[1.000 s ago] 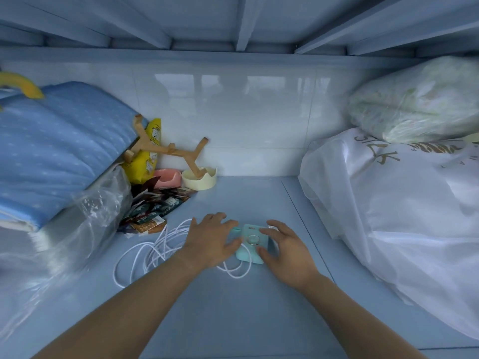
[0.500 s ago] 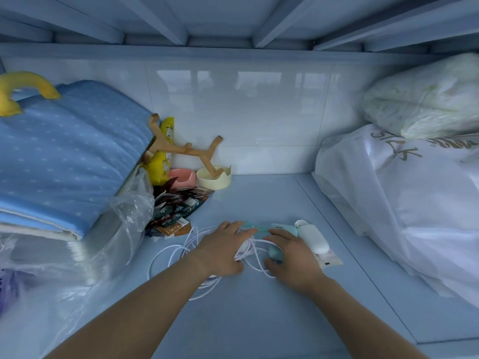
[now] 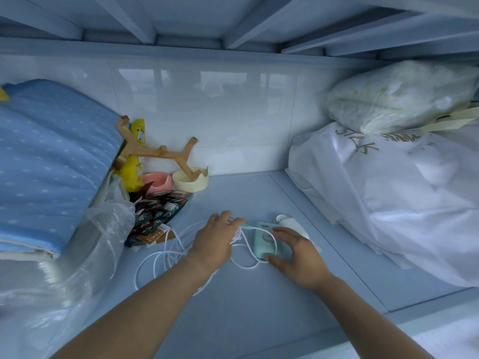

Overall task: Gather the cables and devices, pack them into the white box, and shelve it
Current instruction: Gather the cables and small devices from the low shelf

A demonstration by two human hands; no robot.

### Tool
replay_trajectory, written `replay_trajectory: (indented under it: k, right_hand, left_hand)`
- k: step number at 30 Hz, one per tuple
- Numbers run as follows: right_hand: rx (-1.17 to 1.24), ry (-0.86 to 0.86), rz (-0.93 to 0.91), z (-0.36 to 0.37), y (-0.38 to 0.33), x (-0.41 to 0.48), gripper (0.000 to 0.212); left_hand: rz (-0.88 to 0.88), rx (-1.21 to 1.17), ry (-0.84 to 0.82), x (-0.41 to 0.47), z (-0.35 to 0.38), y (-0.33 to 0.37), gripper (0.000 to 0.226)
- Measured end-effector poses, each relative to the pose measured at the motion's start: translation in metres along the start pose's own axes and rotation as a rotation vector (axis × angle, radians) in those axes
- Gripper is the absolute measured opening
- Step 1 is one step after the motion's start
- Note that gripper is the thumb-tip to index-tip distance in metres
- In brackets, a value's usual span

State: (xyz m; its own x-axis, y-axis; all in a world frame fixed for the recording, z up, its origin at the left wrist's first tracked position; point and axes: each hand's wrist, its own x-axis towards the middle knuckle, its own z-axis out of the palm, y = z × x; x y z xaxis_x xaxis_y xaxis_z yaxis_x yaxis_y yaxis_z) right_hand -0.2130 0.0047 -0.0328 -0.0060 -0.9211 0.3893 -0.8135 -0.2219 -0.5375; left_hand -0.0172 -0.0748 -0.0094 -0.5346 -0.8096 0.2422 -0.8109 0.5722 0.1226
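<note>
On a light blue shelf [image 3: 233, 301] lies a loose tangle of white cable [image 3: 166, 255]. My left hand [image 3: 215, 239] rests palm down on the cable bundle, fingers curled over it. A small mint-green device [image 3: 261, 240] with a round ring on top lies just right of it. My right hand [image 3: 298, 255] cups the device, thumb at its near edge and fingers over its right side. A white oval device [image 3: 290, 222] lies behind my right hand. No white box is in view.
Folded blue bedding [image 3: 51, 161] on a plastic-wrapped stack fills the left. Snack packets [image 3: 158, 211], a wooden stand [image 3: 155, 149], a pink bowl [image 3: 155, 181] and a cream bowl [image 3: 190, 181] sit at the back left. Large white bags [image 3: 388, 198] crowd the right.
The view shifted. My right hand moved off the green device's top to cup its right side, so the device shows again. My left hand stayed on the cable.
</note>
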Motion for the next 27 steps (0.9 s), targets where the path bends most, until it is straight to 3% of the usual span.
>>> replay_trajectory:
  k: [5, 12, 17, 27]
  right_hand:
    - [0.011, -0.002, 0.006, 0.002, 0.0, 0.0, 0.04]
    - [0.056, -0.009, 0.023, 0.008, -0.004, 0.005, 0.036]
    - [0.074, -0.003, 0.024, 0.01, -0.003, 0.008, 0.035]
    - [0.111, 0.019, 0.06, 0.008, 0.007, 0.002, 0.046]
  left_hand:
    - [0.001, 0.032, -0.028, -0.004, 0.006, 0.007, 0.063]
    - [-0.088, 0.056, -0.105, 0.0, 0.015, 0.008, 0.084]
    - [-0.191, -0.055, -0.189, 0.005, 0.019, 0.007, 0.067]
    - [-0.157, -0.076, 0.005, 0.001, 0.009, 0.01, 0.07]
